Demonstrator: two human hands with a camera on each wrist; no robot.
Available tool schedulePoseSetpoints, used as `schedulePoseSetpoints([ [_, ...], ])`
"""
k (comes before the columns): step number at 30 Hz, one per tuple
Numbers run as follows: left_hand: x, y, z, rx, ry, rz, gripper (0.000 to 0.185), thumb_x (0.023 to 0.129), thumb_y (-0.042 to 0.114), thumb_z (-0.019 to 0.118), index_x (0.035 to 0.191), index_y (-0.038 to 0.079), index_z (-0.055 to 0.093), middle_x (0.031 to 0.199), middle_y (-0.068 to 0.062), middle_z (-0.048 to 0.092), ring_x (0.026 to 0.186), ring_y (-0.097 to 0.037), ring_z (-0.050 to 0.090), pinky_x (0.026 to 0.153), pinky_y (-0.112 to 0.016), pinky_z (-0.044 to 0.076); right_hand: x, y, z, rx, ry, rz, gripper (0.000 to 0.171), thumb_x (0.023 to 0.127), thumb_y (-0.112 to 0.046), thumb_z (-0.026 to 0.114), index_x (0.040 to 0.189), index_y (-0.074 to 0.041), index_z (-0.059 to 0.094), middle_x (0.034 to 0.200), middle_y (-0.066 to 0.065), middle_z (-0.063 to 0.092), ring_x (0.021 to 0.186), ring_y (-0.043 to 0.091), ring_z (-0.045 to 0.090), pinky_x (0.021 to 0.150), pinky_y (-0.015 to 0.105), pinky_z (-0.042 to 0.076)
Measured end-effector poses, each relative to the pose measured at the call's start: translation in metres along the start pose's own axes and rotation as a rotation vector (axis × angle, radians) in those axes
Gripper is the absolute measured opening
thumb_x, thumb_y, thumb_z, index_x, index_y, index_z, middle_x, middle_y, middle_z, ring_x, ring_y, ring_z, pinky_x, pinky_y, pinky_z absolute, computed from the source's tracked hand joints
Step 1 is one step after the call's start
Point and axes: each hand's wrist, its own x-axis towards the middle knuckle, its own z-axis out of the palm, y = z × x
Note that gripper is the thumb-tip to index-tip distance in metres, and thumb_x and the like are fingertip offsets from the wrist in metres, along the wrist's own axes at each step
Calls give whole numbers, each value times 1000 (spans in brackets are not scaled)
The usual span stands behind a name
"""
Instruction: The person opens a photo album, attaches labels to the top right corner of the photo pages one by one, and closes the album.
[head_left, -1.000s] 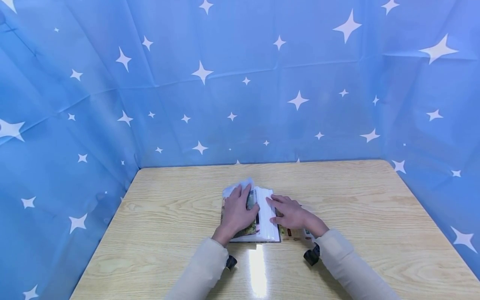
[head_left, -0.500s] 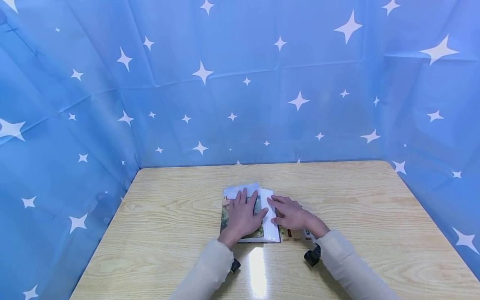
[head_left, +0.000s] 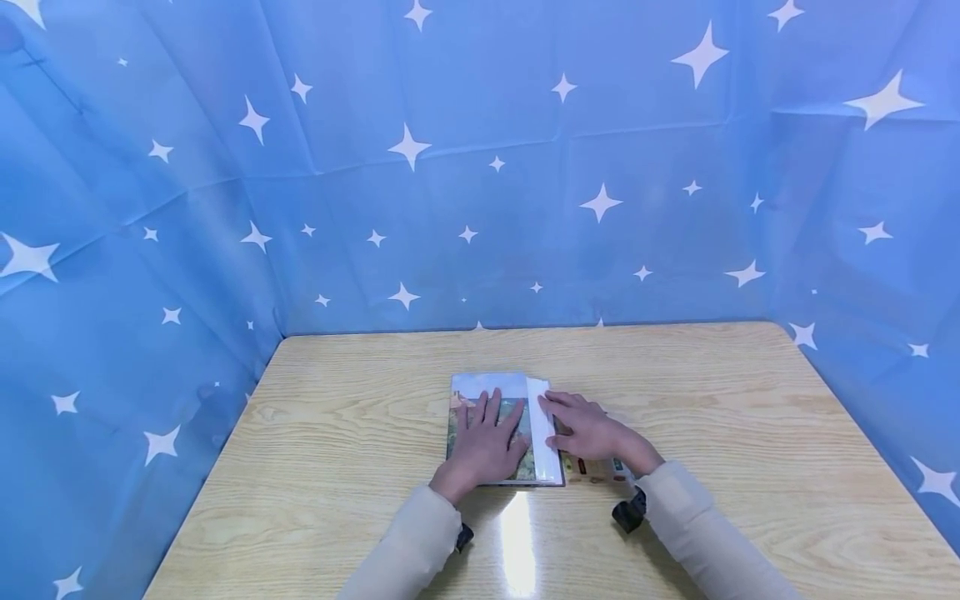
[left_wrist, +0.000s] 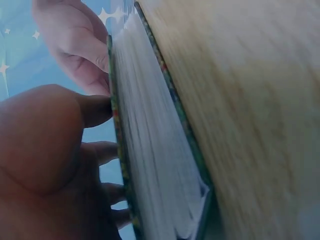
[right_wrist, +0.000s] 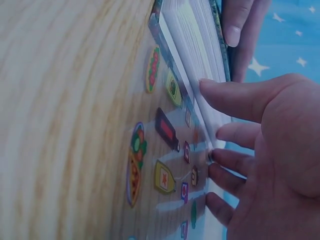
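Observation:
A thick book [head_left: 467, 387] with a landscape painting on its cover lies in the middle of the table. My left hand [head_left: 483, 446] rests flat on that cover, fingers spread. White inner pages [head_left: 543, 454] stick out past the cover on the right; in the left wrist view the pages [left_wrist: 145, 120] show as a thick stack between two cover boards. My right hand [head_left: 588, 429] touches these page edges with loosely bent fingers. Beneath it, a clear sticker sheet [right_wrist: 165, 150] printed with bottles and food extends from the book's right side.
The light wooden table [head_left: 337, 433] extends on both sides of the book. A blue curtain [head_left: 495, 208] with white stars hangs behind and beside the table. Black wrist cameras, such as the right one [head_left: 628, 512], sit low beneath the sleeves near the tabletop.
The cover, earlier raised and slanted with its corner up, has come down flat and further right over the pages. My left hand went down with it, fingers spreading. My right hand stayed put.

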Motion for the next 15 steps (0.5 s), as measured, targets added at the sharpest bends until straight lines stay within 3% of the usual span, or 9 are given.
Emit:
schedulePoseSetpoints([
  [6, 3, 2, 2, 62, -42, -30, 59, 105, 51, 31, 159, 29, 21, 166, -10, 11, 153, -32, 6, 119, -61, 8, 1, 2, 0, 8, 2, -9, 67, 100, -24, 59, 155, -1, 28, 159, 27, 23, 144, 50, 20, 109, 73, 15],
  [15, 5, -1, -1, 33, -31, -10, 59, 105, 50, 35, 158, 27, 26, 166, -11, 13, 152, -34, 9, 119, -61, 11, 3, 5, 0, -8, 35, -44, 64, 100, -19, 59, 153, 1, 31, 156, 29, 28, 142, 50, 26, 109, 71, 21],
])
